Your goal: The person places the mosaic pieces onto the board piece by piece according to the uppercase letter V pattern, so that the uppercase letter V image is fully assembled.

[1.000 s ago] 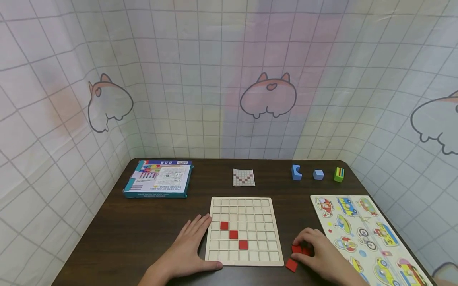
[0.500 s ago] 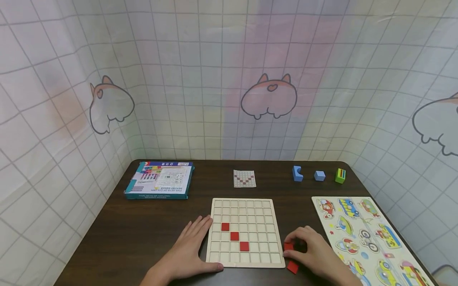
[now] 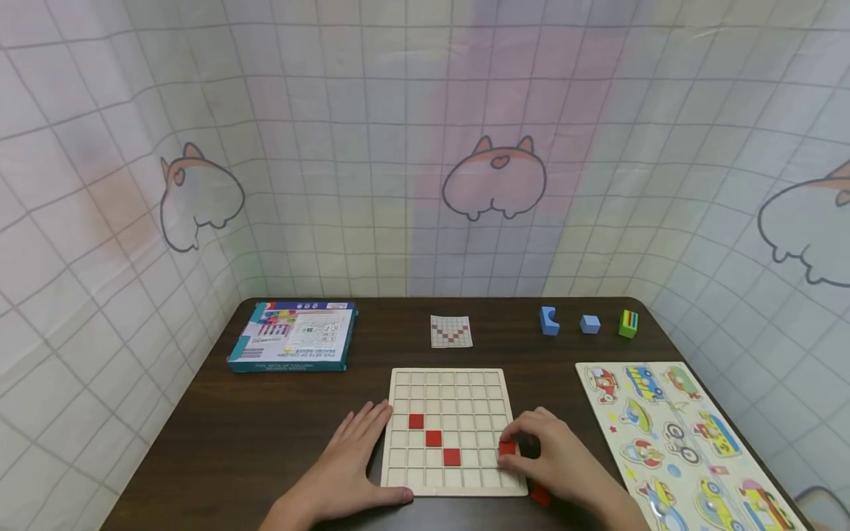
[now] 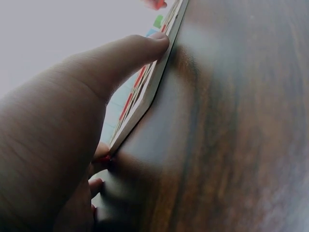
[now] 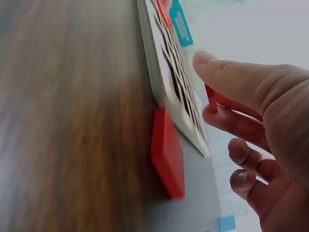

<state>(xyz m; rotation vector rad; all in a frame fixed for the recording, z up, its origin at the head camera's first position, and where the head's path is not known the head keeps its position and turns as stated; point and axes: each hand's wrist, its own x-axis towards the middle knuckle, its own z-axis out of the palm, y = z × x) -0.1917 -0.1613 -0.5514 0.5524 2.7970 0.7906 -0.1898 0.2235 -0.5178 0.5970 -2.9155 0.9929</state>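
Observation:
A cream wooden grid board (image 3: 478, 413) lies mid-table, with three red square tiles (image 3: 434, 439) set in its cells on a diagonal. My left hand (image 3: 345, 464) rests at its left side, fingers extended along the edge and thumb across the near left corner. Between thumb and index finger, my right hand (image 3: 554, 453) pinches another red tile (image 3: 508, 448), held over the right-hand columns of the board. The right wrist view shows that tile's thin edge between the fingertips. One loose red tile (image 5: 166, 154) lies by the board's near right corner, partly covered by the right hand in the head view.
Behind the board lies a small pattern card (image 3: 451, 332) with a V of dark squares. A flat teal-edged box (image 3: 292, 338) sits back left. Blue blocks (image 3: 589, 324) and a striped green block (image 3: 628, 324) stand back right. A vehicle picture puzzle (image 3: 664, 413) covers the right side.
My right hand has picked up a red tile from beside the board and carried it up and left, over the board's right side. The left hand has stayed in place.

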